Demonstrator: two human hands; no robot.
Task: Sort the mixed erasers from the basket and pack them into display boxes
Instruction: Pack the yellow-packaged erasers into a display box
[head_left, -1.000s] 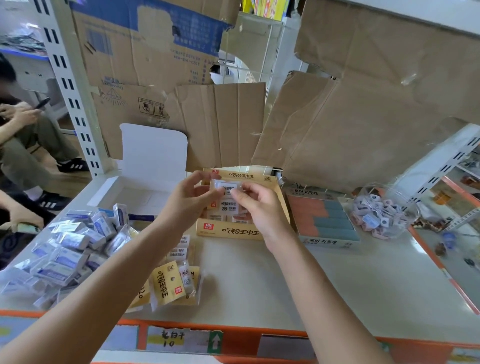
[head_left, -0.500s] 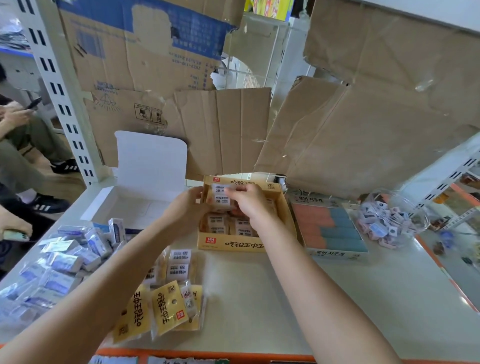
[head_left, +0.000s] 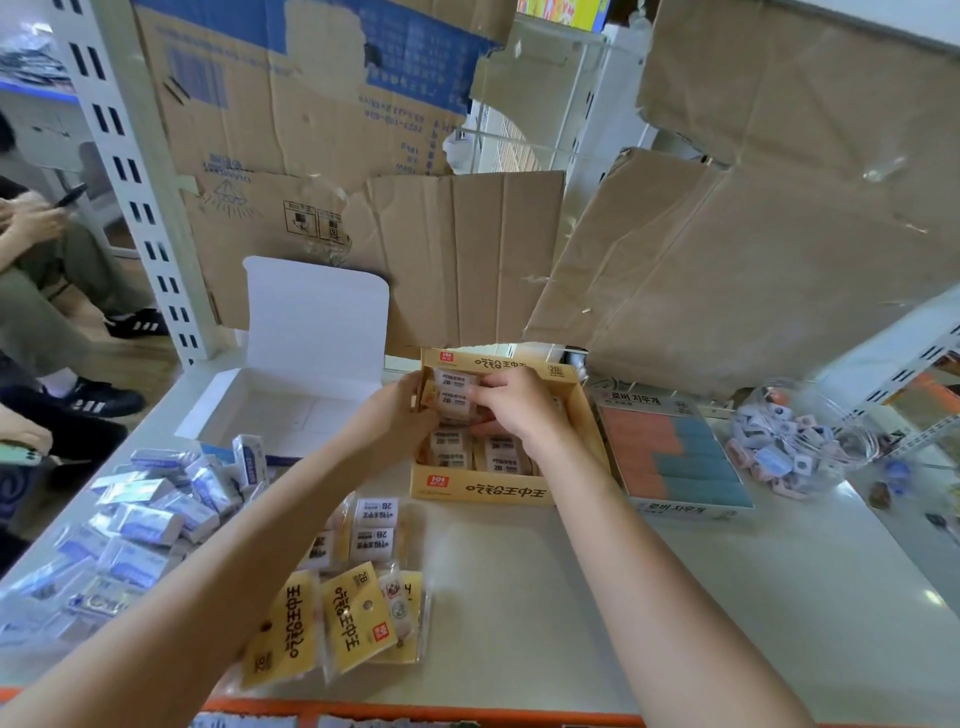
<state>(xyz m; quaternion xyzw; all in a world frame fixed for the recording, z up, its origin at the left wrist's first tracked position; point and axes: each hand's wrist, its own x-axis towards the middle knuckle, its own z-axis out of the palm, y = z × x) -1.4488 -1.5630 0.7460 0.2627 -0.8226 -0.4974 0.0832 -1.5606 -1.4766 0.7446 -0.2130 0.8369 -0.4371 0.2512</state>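
Note:
A yellow display box stands in the middle of the table, partly filled with white 2B erasers. My left hand and my right hand are both inside its far end. Between them they pinch a white 2B eraser from its left and right sides, low against the other erasers there. More loose 2B erasers and yellow hang packs lie in front of the box. A heap of blue-and-white erasers covers the table's left side.
An open white box with its lid up stands at the back left. Right of the yellow box are a box of orange and teal erasers and a clear container of small erasers. Cardboard sheets wall the back. Seated people are at far left.
Both hands have gone down from above the yellow box into its far end, taking the white 2B eraser with them.

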